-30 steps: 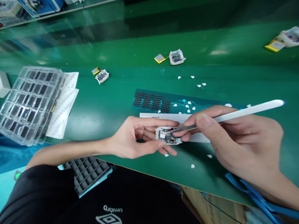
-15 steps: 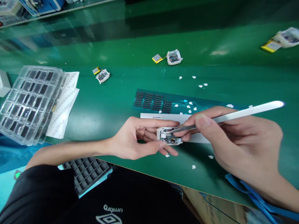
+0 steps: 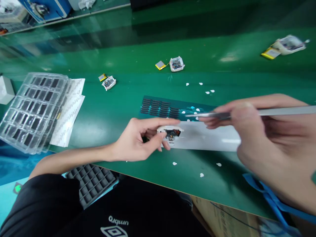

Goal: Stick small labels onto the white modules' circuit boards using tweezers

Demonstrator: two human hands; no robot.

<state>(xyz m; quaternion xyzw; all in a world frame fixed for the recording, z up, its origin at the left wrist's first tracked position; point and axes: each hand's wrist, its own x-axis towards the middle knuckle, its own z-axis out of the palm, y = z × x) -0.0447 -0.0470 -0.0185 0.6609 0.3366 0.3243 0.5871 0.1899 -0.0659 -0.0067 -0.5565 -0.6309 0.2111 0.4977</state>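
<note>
My left hand [image 3: 138,141] pinches a small white device housing [image 3: 170,133] with an exposed circuit board, tilted on edge just above the green table [image 3: 111,112]. My right hand [image 3: 261,138], blurred by motion, grips metal tweezers [image 3: 212,115] whose tip points left over a blue sheet of small black pads [image 3: 160,108]. The tweezers are apart from the housing, up and to its right. A white paper strip [image 3: 207,136] lies under my right hand.
A clear plastic tray of dark parts [image 3: 32,110] sits on printed sheets [image 3: 67,110] at left. Two similar devices with yellow batteries [image 3: 108,81] [image 3: 172,64] lie farther back, another [image 3: 283,46] at far right. White paper bits [image 3: 201,174] dot the table. A black grid tray [image 3: 91,181] rests on my lap.
My right hand lifted the tweezers out of the housing and moved up and right. My left hand tilted the housing and shifted slightly left.
</note>
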